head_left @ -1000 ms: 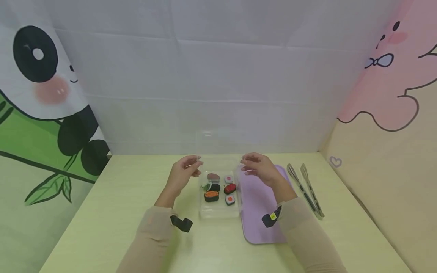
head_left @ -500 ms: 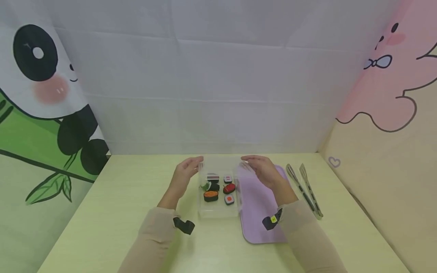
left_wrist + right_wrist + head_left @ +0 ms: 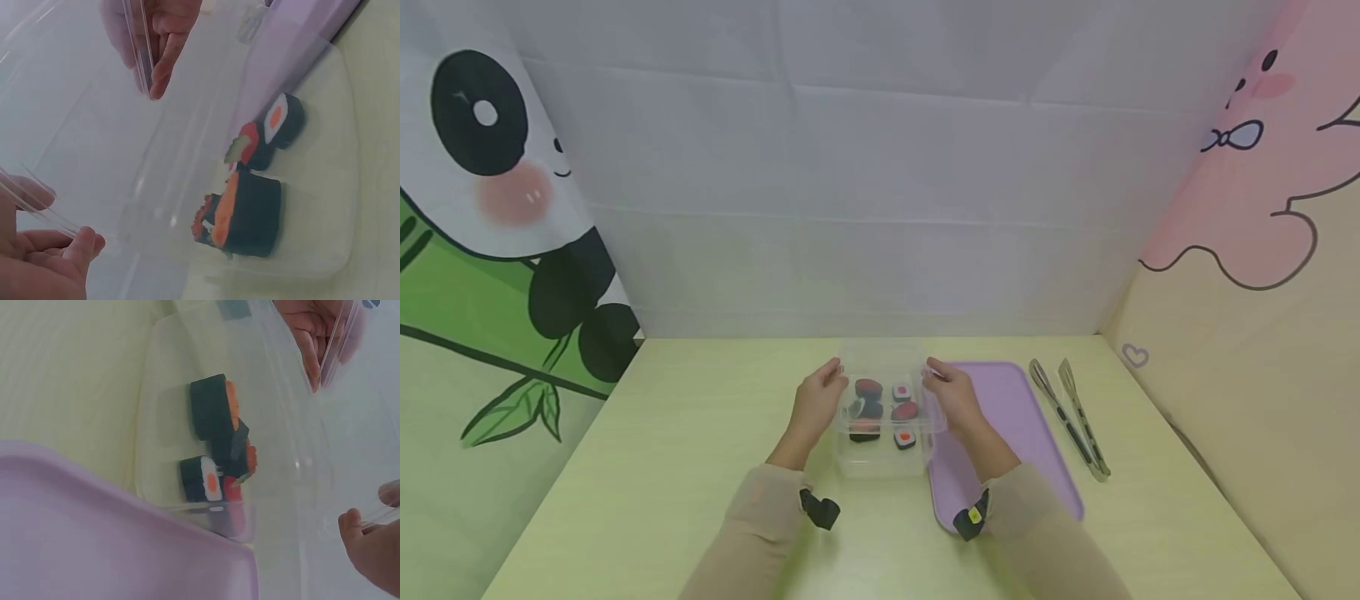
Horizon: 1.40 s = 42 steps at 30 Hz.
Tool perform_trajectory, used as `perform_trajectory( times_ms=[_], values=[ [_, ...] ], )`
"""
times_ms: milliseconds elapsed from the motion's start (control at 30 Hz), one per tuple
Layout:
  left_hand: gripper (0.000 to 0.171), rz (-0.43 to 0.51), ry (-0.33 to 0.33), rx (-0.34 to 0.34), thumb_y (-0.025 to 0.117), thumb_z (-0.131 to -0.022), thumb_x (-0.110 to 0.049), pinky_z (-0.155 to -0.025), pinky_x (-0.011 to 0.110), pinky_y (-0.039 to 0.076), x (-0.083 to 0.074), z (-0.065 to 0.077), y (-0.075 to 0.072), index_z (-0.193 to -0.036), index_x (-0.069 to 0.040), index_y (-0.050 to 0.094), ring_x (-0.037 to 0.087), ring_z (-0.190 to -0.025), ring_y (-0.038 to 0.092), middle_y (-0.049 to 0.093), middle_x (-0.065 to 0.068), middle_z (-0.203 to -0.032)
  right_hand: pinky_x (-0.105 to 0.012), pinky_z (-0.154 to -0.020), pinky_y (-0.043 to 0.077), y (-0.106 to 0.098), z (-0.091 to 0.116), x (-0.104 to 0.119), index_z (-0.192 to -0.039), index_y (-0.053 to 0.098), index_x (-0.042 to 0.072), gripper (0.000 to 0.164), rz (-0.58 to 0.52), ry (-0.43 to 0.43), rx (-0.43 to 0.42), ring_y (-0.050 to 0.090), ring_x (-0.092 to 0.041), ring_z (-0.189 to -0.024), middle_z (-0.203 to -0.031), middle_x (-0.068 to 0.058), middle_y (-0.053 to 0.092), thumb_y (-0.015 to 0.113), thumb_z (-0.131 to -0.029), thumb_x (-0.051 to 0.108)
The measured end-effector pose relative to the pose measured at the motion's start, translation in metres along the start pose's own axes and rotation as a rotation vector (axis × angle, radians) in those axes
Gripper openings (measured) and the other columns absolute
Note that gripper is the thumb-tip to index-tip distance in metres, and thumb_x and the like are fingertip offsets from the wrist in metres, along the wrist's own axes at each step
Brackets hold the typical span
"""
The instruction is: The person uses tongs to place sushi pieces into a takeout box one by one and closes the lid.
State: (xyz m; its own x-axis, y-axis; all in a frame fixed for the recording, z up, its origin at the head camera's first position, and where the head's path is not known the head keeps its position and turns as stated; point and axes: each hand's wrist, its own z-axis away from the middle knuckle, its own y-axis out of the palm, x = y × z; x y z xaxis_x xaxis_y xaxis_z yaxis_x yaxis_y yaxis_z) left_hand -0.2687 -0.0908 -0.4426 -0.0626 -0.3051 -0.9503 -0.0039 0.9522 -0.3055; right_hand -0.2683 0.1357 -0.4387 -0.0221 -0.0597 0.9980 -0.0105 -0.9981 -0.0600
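Note:
A clear plastic box (image 3: 880, 468) stands on the table with several toy sushi pieces inside. Its clear lid (image 3: 887, 354) is tilted over them, part way down. My left hand (image 3: 816, 404) pinches the lid's left edge between thumb and fingers. On the opposite edge my right hand (image 3: 955, 400) pinches the lid the same way. Through the plastic show an orange-topped sushi (image 3: 250, 215), a roll with an orange centre (image 3: 905, 438) and a red-topped piece (image 3: 905, 411). In the right wrist view the dark-wrapped pieces (image 3: 211, 409) lie close together in the box.
A purple tray (image 3: 1000, 417) lies right beside the box, under my right forearm. Further right, metal tongs (image 3: 1078, 425) rest on the pale table (image 3: 662, 467). A white cloth backdrop (image 3: 880, 183) rises behind the table's far edge.
Both hands have brought the lid forward and down from nearly upright, so its front edge now overlaps the orange-topped sushi. The box, tray and tongs stay in place.

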Motion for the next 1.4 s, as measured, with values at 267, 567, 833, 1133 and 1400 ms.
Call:
perform_trajectory(
  times_ms=[267,567,833,1133,1400],
  values=[
    [0.055,-0.013,0.04,0.009,0.05,-0.099,-0.021,-0.108,0.047,0.034,0.027,-0.005,0.004,-0.148,-0.001,0.038,0.036,-0.135,0.038,0.039,0.017,-0.149,-0.047,-0.111,0.029,0.007,-0.006,-0.014,-0.143,0.042,-0.006,0.053,0.011,0.006,-0.035,0.036,-0.037,-0.134,-0.148,-0.023,0.038,0.055,-0.092,0.003],
    [0.059,0.064,0.021,0.045,0.053,-0.099,-0.019,-0.11,0.05,0.03,0.042,-0.005,0.009,-0.152,-0.006,0.031,0.038,-0.139,0.029,0.028,0.016,-0.156,-0.041,-0.089,0.046,0.012,-0.01,-0.026,-0.145,0.042,-0.001,0.06,0.044,0.032,-0.075,0.05,-0.027,-0.095,-0.101,-0.016,0.053,0.057,-0.087,0.001],
    [0.058,0.05,0.046,0.049,0.056,-0.096,-0.012,-0.114,0.044,0.023,0.05,-0.005,0.018,-0.15,-0.003,0.035,0.03,-0.143,0.021,0.02,0.008,-0.16,-0.055,-0.099,0.042,0.015,-0.007,-0.041,-0.15,0.035,0.003,0.072,0.095,0.039,-0.03,0.041,-0.042,-0.128,-0.146,-0.022,0.039,0.061,-0.083,0.001],
    [0.058,-0.027,0.041,0.091,0.055,-0.096,-0.01,-0.112,0.05,0.025,0.049,0.006,0.017,-0.15,0.0,0.032,0.039,-0.142,0.021,0.013,0.02,-0.159,-0.068,-0.108,0.015,0.013,0.005,-0.044,-0.148,0.035,-0.003,0.071,0.446,-0.087,-0.003,0.015,-0.051,-0.139,-0.158,-0.019,0.021,0.07,-0.089,0.017],
    [0.079,-0.181,0.086,0.137,0.06,-0.097,-0.033,-0.111,0.061,0.016,0.046,0.032,0.018,-0.153,0.002,0.017,0.046,-0.142,0.012,0.009,0.026,-0.158,-0.067,-0.108,0.018,0.016,0.025,-0.044,-0.152,0.025,-0.001,0.077,0.574,-0.081,0.088,0.017,-0.049,-0.14,-0.157,-0.027,0.013,0.063,-0.095,0.033]
  ],
)
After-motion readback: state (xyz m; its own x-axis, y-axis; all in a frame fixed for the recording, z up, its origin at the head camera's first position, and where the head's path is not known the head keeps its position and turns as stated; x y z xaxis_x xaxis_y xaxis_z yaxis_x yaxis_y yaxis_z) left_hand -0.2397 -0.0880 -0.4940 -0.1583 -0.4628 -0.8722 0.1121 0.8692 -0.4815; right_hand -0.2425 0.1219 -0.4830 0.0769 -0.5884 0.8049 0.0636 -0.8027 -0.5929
